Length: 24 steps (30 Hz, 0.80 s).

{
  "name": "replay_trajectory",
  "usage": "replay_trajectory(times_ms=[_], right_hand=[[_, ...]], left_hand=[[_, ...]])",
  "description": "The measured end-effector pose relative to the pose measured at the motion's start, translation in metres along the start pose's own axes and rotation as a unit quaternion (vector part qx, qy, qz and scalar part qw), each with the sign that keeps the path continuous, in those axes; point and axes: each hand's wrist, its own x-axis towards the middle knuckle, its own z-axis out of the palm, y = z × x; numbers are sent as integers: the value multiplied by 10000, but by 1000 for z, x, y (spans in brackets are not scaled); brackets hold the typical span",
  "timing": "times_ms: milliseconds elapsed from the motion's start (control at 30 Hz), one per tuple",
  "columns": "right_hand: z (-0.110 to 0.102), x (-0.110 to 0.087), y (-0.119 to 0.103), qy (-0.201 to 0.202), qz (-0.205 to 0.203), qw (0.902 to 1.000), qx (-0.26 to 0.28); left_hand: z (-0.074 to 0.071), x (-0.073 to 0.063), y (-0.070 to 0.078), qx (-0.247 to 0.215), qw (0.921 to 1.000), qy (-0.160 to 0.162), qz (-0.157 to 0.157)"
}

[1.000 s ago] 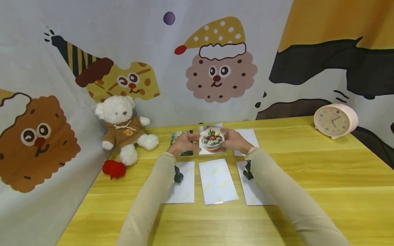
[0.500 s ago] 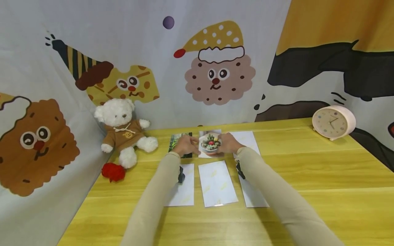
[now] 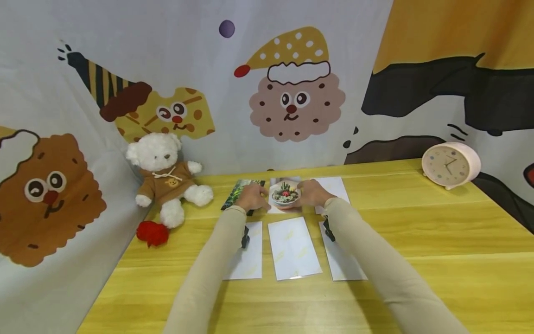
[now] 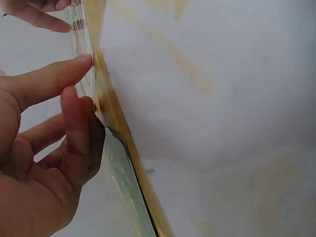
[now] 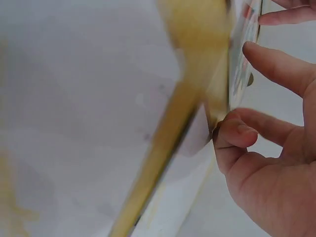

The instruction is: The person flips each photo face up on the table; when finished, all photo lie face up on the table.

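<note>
A photo card of potted cacti [image 3: 285, 195] lies in the middle of the back row on the table. My left hand [image 3: 252, 196] is at its left edge, over part of a green plant photo card [image 3: 238, 191]. In the left wrist view, one finger of the left hand [image 4: 49, 128] reaches out to a card edge while others are bent. My right hand [image 3: 312, 193] is at the cactus card's right edge, beside a white card [image 3: 336, 186]. The right wrist view shows the right hand [image 5: 276, 148] with a fingertip near the card's edge and other fingers bent. Neither hand visibly pinches anything.
Three white cards form a front row: left [image 3: 250, 255], middle [image 3: 294, 248] and right [image 3: 340, 257], the outer two partly under my forearms. A white teddy bear [image 3: 164, 176] sits at the left, near a red object [image 3: 152, 233]. A pink clock [image 3: 449, 164] stands at the right.
The cactus card has settled flat between my hands, which now lie over its side edges. The green plant card has turned clockwise under my left hand during the last half second.
</note>
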Motion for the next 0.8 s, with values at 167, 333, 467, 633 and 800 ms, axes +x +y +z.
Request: replay_trajectory(times_ms=[167,333,467,633,800], right_hand=[[0,-2,1,-46,-95,9999,-84],[-1,-2,2,-57,-133,9995,-289],[-3,0,3,-69,-66,9993,-352],[-3,-2,1,-76,7,9997,-248],[-2,-2,-2,-105,-30,9995,-297]], left_hand=[[-7,-5,-3,211,9992,47,331],[-22,-12,-17,993,9925,-25,717],[-29,-16,-27,1374,9857,-357,908],[-24,-11,-26,1599,9817,-458,924],[-24,-9,-24,1557,9831,-339,897]])
